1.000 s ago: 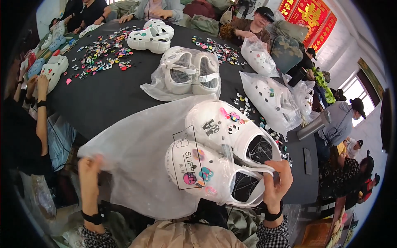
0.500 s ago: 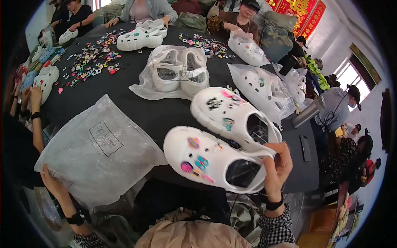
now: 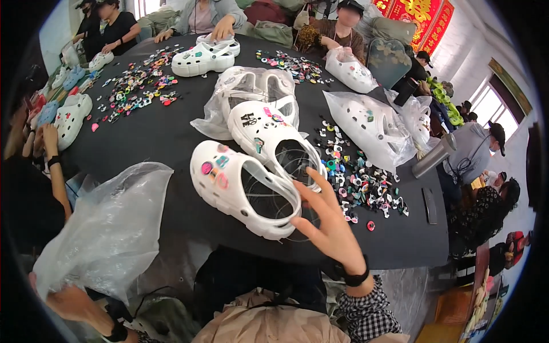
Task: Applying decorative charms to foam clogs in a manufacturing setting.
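Observation:
A pair of white clogs with coloured shoe charms, the nearer clog (image 3: 223, 186) and the farther clog (image 3: 257, 128), rests on the dark table, toes pointing away. Thin clear strands show in their openings. At their heel straps is my right hand (image 3: 326, 220), its fingers spread and no longer wrapped round the straps; the fingertips are at or just beside them. My left hand (image 3: 77, 306) grips the lower corner of a translucent plastic bag (image 3: 114, 223) at the left table edge. Part of that hand is hidden by the bag.
Behind the pair lies a bagged pair of clogs (image 3: 223, 94). Loose charms (image 3: 366, 186) are scattered at right, with another bagged pair (image 3: 372, 123) beyond. A metal cylinder (image 3: 433, 157) stands by the right edge. Co-workers sit round the table, one hand (image 3: 224, 26) on white clogs (image 3: 203, 60).
The clogs have moved left and down onto the table, and my right hand has loosened from their straps. The bag in my left hand has shifted left and lower, crumpling.

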`<state>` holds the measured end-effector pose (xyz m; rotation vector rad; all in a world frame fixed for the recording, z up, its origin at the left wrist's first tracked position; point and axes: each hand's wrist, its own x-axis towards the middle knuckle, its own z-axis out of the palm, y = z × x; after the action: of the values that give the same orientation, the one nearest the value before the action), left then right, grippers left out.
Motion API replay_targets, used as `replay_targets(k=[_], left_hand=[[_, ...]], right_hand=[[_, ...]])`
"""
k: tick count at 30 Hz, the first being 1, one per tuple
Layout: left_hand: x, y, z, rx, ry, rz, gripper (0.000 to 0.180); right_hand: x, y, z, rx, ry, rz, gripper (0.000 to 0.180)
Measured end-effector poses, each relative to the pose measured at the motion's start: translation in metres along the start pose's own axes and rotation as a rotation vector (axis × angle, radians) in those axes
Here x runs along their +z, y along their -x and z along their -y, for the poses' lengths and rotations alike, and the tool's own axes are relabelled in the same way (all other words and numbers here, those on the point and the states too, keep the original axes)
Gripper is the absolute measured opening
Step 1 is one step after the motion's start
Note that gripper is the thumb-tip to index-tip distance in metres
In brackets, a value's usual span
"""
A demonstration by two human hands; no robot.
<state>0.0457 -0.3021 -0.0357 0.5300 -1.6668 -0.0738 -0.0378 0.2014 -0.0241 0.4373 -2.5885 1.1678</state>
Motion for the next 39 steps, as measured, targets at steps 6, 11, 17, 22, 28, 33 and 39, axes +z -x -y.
replay_targets(k=[6,11,17,22,28,33,39], left_hand=[[-0.015,0.003,-0.025,-0.462,1.321,0.458,0.039],[-0.022,0.03,-0.143,-0.346,1.032,0.731,0.028],[-0.012,0.062,-0.258,0.361,1.801,1.506,0.046],[-0.035,0.098,-0.291,0.361,2.071,1.444,0.052],[-0.015,0.091,-0.271,0.635,1.456,0.99,0.074],[-0.02,0.111,-0.269,0.809,1.088,1.275,0.077],[-0.021,0.107,-0.287,0.318,1.445,1.248,0.074]], right_hand=[[-0.067,0.035,0.006,0.164,-0.055,0.215,0.046],[-0.088,0.076,0.013,0.352,-0.013,-0.014,0.04],[-0.022,0.075,0.011,-0.059,-0.287,0.237,0.095],[0.003,0.1,0.042,0.526,-0.992,0.384,0.062],[-0.017,0.137,-0.06,0.436,-0.918,-0.404,0.042],[-0.008,0.133,-0.057,0.001,-1.156,-0.097,0.041],[-0.018,0.119,-0.044,-0.144,-0.779,0.068,0.082]])
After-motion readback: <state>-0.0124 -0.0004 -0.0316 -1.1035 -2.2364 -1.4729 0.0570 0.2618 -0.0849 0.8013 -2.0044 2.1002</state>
